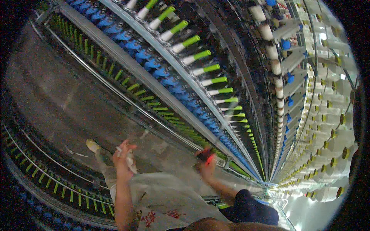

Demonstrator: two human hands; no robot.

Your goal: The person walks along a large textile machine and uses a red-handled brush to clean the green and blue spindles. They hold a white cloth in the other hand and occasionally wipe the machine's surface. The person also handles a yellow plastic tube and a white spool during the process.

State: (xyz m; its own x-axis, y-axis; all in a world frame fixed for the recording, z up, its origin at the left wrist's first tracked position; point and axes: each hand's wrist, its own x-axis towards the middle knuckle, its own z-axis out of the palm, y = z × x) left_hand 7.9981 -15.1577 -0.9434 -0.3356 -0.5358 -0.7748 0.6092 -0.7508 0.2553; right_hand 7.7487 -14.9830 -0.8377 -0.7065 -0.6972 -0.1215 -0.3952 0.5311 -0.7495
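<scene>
My left hand is raised in front of my body, fingers bent round a crumpled white wad that could be cloth or fibre. My right hand is beside the metal rail of the spinning frame, closed on a small dark object with a red glow; blur hides its exact kind. The hands are well apart. Beyond the right hand, green-tipped bobbins wound with white yarn stand in a long row on the frame.
Bare green tubes line the lower rail, with blue parts above them. White yarn packages hang at the right. A second machine row with green tubes runs at the left. A white strand lies on the floor.
</scene>
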